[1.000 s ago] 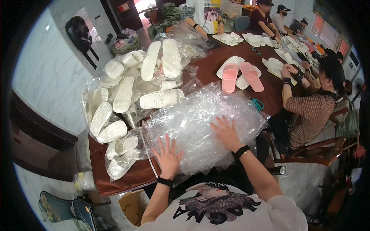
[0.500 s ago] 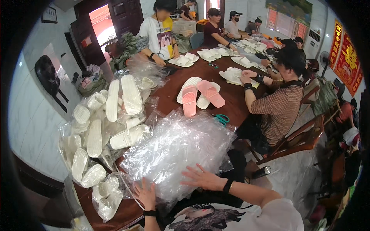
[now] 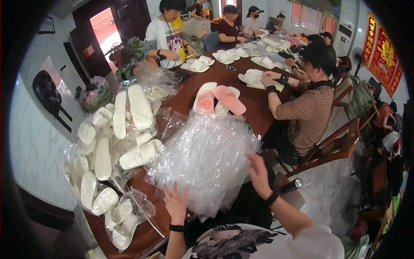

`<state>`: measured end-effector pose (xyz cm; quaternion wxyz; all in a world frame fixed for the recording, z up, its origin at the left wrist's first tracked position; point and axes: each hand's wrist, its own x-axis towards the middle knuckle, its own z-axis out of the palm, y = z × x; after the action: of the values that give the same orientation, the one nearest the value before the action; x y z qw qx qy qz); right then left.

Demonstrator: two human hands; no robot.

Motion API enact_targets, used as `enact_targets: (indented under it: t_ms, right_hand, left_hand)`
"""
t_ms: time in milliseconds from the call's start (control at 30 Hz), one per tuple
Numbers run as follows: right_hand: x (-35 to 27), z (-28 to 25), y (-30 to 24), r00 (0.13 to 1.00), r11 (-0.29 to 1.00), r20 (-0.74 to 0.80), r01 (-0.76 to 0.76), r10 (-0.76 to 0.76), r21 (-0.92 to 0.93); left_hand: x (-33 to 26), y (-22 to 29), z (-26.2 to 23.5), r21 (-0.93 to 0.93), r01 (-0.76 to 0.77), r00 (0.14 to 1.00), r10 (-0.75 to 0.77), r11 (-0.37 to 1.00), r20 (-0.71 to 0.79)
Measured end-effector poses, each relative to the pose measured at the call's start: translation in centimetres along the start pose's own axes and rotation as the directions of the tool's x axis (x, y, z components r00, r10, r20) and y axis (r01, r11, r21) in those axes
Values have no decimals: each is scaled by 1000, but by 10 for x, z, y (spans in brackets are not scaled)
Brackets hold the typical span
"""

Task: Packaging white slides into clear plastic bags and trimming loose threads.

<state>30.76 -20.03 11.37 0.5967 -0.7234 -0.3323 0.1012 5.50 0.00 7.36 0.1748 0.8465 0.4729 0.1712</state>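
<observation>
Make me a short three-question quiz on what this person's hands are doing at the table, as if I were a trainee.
1. True or false: both hands are on the stack of clear plastic bags.
2. Which slippers lie just beyond the stack? A) pink slippers B) black slippers C) green slippers
3. What lies on the table to the person's left?

Key
1. True: the left hand rests at its near edge and the right hand at its right edge, fingers spread.
2. A: the pink slippers lie on the brown table.
3. A heap of white slippers, many in clear bags.
</observation>
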Motion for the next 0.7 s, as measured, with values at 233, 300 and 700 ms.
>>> enact_targets:
  t_ms: [233, 300, 700]
  right_hand:
    - [-31, 7, 24, 713, 567, 155, -654, 684, 501]
    - [-32, 12, 25, 730, 661, -47, -587, 682, 467]
    - [-9, 41, 33, 856, 707, -49, -391, 514, 590]
  left_hand:
    - [20, -25, 6, -319, -47, 985, -10, 946, -174]
    - [22, -18, 12, -417, 108, 987, -147, 903, -63]
    - [0, -26, 19, -426, 62, 995, -87, 903, -41]
